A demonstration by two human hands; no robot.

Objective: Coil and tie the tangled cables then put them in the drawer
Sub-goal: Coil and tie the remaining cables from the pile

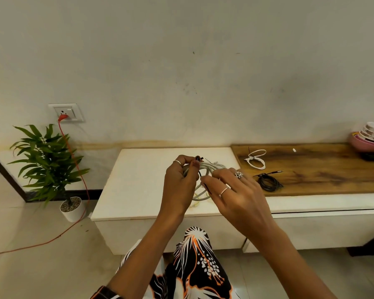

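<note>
Two cables look finished: a white coiled cable [255, 159] with a dark tie across its middle lies on the wooden countertop [324, 169], and a black coiled cable [269, 181] lies just in front of it, its plug end sticking out to the right. Whether the black one is tied I cannot tell at this size. A third bundle — the grey-white cable coil [203, 180] — is held just above the white cabinet top [138, 180], between both hands. The left hand [180, 184] is closed around the coil's left side, thumb and forefinger pinched at its top edge, where a small dark piece, probably the head of a tie, shows at the fingertips. The right hand [235, 190] is curled narrow, fingertips pinching a thin black strip [207, 188] against the coil's middle; its remaining fingers are loosely spread. Judgement: tying of this coil is under way, not complete. No open drawer is visible — the cabinet fronts below look shut, so all stowing remains.
</note>
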